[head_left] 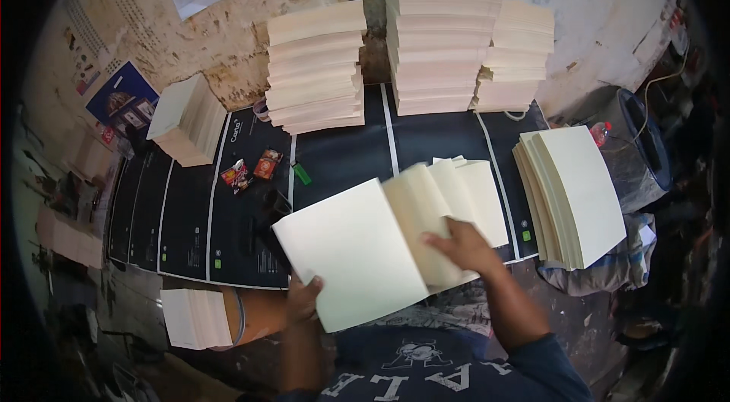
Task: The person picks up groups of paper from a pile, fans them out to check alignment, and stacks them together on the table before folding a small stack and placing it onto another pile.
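Observation:
My left hand [306,297] grips the lower left edge of a broad white paper sheet stack [353,257], thumb on top. The stack is held tilted in front of my chest. My right hand [461,246] is closed on a cream folded paper section [414,208] that partly tucks against the white stack's right side. Its thumb lies over the paper; some fingers are hidden. Beyond my right hand, more loose cream sections [479,189] lie fanned on the black table covering [334,155].
Tall paper stacks [445,29] stand along the back wall, with a shorter stack [186,120] at the left and a leaning pile [574,197] at the right. Small red packets [268,164] and a green lighter [302,173] lie mid-table. A dark drum [639,143] stands far right.

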Demonstrator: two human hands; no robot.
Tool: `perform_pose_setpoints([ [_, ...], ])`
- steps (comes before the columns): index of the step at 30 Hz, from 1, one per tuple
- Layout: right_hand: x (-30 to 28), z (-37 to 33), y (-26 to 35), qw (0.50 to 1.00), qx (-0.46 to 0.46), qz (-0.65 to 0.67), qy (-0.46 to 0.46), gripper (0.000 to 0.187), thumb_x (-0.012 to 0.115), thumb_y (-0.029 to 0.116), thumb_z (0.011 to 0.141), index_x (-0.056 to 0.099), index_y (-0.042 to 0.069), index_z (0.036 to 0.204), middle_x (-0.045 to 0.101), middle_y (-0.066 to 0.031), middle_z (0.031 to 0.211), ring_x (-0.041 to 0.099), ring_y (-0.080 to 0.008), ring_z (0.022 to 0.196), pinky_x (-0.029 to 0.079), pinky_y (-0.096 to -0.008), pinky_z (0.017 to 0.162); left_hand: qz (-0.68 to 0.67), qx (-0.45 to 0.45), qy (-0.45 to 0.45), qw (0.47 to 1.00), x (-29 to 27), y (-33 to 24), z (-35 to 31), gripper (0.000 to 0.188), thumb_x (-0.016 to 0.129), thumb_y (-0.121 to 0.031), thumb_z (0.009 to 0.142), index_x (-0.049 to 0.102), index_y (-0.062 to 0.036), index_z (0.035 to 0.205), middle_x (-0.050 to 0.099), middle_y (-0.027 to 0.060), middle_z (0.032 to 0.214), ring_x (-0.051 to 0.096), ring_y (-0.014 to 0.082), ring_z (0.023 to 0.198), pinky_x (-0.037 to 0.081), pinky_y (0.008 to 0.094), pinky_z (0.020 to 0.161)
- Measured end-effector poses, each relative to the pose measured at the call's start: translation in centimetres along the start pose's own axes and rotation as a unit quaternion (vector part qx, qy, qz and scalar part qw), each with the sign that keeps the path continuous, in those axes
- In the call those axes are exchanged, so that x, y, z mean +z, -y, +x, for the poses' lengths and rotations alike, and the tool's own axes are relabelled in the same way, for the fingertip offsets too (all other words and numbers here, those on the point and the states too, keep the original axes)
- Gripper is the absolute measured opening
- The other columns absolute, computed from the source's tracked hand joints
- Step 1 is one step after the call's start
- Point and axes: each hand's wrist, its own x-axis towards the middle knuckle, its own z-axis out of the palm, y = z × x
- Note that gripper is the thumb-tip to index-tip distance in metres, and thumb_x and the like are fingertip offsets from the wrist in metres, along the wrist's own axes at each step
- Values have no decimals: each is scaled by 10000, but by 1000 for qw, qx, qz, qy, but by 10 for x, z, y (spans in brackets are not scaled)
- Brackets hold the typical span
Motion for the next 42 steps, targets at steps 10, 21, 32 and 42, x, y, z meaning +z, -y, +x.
perform_pose_setpoints([
  [10,20,26,-74,951,11,-242,-191,576,585,305,894,451,-2,1363,370,-247,1451,446,-359,1283,388,-508,1019,21,42,-49,998,-18,-14,-4,626,697,-177,855,386,-5,1371,566,157,1247,604,273,1087,513,388,887],
  [21,12,44,-149,906,30,-362,-218,549,340,515,976,366,286,1474,248,-109,1566,200,-335,1444,210,-583,1118,24,28,-10,999,4,-1,5,636,699,-171,853,382,-13,1380,551,142,1265,562,259,1143,462,395,964],
  [32,10,-23,7,982,-131,-99,-95,643,579,566,872,635,-37,1089,656,-218,1057,596,-364,1063,453,-434,923,40,0,41,998,17,29,13,615,657,-145,874,354,-22,1395,547,126,1269,561,241,1140,456,385,967],
  [42,3,-21,-8,998,44,30,42,747,516,684,855,647,-33,1019,655,-283,973,624,-425,982,481,-467,862,42,36,16,998,4,26,11,629,667,-139,864,357,-28,1399,544,140,1280,569,259,1135,464,398,968],
])
